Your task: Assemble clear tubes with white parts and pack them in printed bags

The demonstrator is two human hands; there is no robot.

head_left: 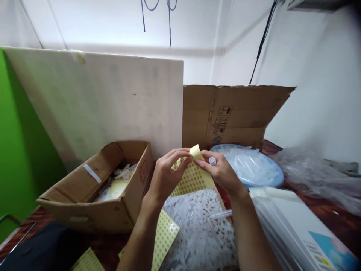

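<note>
A yellow sheet of small round stickers (194, 177) is pinched between both hands, its top edge curled over. My left hand (168, 171) closes thumb and fingers on the sheet's upper left. From the other side, my right hand (218, 169) grips the same top edge. A small clear plastic tube (212, 161) pokes out of the right hand's curled fingers; most of it is hidden. Beneath the hands lies a large clear bag of small white pieces (197, 226). Another clear tube (221, 214) rests on that bag by my right wrist.
An open cardboard box (132, 203) with papers inside stands left. A blue basin (278, 177) of clear plastic pieces sits back right, before a cardboard panel (239, 113). More sticker sheets (165, 237) lie lower left of the bag. Plastic-wrapped white packages (299, 226) lie at right.
</note>
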